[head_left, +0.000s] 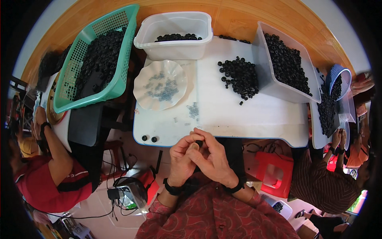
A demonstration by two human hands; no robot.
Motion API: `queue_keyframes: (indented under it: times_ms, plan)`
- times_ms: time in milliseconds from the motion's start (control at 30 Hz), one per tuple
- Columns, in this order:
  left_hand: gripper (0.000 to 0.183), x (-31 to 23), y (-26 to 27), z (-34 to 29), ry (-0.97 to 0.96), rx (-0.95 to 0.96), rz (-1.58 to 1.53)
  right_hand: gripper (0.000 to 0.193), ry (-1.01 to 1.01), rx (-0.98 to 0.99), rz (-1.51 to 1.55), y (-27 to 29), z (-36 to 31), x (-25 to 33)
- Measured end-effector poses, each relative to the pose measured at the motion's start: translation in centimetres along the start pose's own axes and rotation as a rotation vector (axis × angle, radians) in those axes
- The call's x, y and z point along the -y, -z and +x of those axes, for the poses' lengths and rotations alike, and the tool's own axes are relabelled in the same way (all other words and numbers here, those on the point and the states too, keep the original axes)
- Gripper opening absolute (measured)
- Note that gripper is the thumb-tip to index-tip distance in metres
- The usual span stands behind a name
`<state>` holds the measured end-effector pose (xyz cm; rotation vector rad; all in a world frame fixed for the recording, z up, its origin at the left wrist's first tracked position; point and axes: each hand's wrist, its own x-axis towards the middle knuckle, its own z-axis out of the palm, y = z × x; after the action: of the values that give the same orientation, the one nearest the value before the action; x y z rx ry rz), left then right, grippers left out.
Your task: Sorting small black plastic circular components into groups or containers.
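Observation:
Both my hands come together at the table's near edge around a small round black part (199, 143). My left hand (182, 161) pinches it from the left. From the other side, the fingers and thumb of my right hand (213, 159) close on it, hiding most of it. Just beyond my fingertips lie small clusters of tiny metal pieces (193, 110), which look like springs or pins. More of them are spread on a white scalloped plate (139, 89). Two black ring-shaped parts (154, 139) stand at the table's near left corner.
A heap of black parts (240, 75) lies on the white table (262, 121). Around it stand a green basket (119, 79), a white tub (175, 51) and a translucent bin (278, 79), all holding black parts. People work at both sides; a red stool (284, 171) stands below right.

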<state>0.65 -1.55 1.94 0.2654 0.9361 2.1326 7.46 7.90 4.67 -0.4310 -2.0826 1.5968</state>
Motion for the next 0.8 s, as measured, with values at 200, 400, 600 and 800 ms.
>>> queue_keyframes:
  times_ms: [200,400,600,800]
  plan:
    - [0.027,0.8,-0.1,0.0,-0.051,0.023,-0.038,0.050,-0.150,0.019,0.050,0.1,0.1,-0.1]
    - [0.031,0.4,-0.7,0.0,-0.045,0.022,-0.040,0.046,-0.116,-0.005,0.007,0.0,0.1,0.6]
    - [0.029,1.1,0.0,-0.2,-0.088,0.012,0.032,0.046,-0.155,-0.030,0.139,-0.3,-0.1,0.2]
    - [0.030,0.1,-0.5,0.1,-0.113,0.048,0.037,0.054,-0.120,0.035,0.048,0.1,0.1,0.6]
